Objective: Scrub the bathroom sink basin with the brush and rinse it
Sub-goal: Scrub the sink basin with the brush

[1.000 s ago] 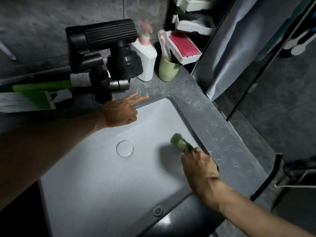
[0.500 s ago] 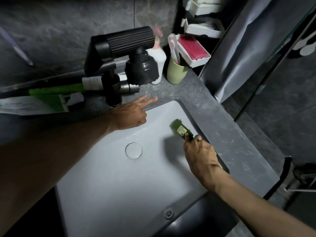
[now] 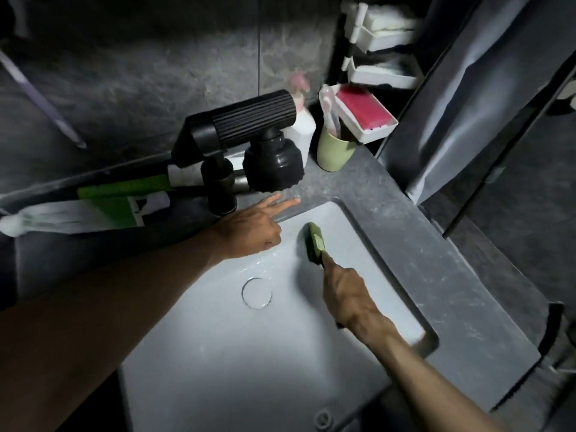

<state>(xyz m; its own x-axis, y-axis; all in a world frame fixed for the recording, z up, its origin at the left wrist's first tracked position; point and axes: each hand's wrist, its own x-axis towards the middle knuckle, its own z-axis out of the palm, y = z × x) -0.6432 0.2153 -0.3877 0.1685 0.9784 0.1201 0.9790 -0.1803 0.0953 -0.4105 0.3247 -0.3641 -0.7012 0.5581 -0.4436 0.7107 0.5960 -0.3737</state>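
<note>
Dim bathroom, dark stone-look wall tiles. Grey speckled countertop with a white rectangular sink basin set into it; round drain near the middle.

Black faucet with ribbed handle stands at the back rim, its head over the basin's edge. Behind it: white pump bottle, green cup with toothbrushes, white soap dish with a red bar. Green and white box lies flat on the counter to the left.

Right hand is clenched around the handle of the brush, over the basin to the right of the drain. Brush's long axis runs from the hand away toward the back rim, leaning slightly left. Green head points toward the faucet and sits low in the back part of the basin, just beside the left hand. Bristle contact with the porcelain too blurred to confirm.

Left hand grasps nothing: two fingers stretched out flat on the back rim below the faucet, the others tucked under.
</note>
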